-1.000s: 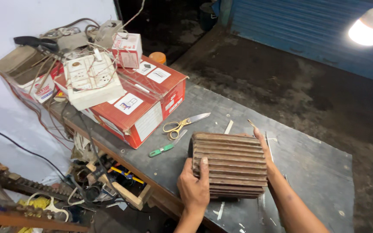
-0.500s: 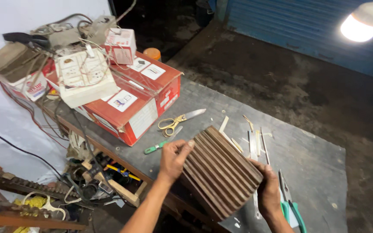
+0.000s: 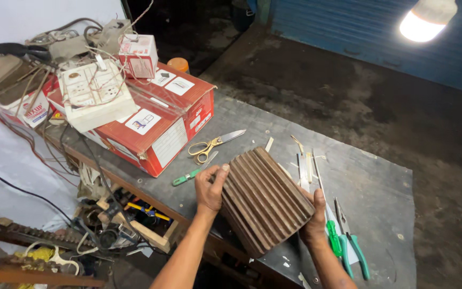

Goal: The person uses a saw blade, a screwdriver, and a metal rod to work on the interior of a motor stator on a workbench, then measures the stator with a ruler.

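The finned block [image 3: 266, 200] sits tilted at the near edge of the worktop [image 3: 370, 187], and it could slide off that edge: both hands press it from the sides with flat palms instead of hooking under it, so a slack grip would let it drop. Just right of the right hand [image 3: 315, 222] lie a green screwdriver [image 3: 333, 238] and pliers [image 3: 355, 247], close enough to be knocked to the floor if the block swings that way. The left hand [image 3: 209, 187] holds the block's left face, fingers up along the ridges, forearm rising from below. The right hand cups the lower right corner, thumb on top. Scissors [image 3: 209, 147] lie beyond the left grip.
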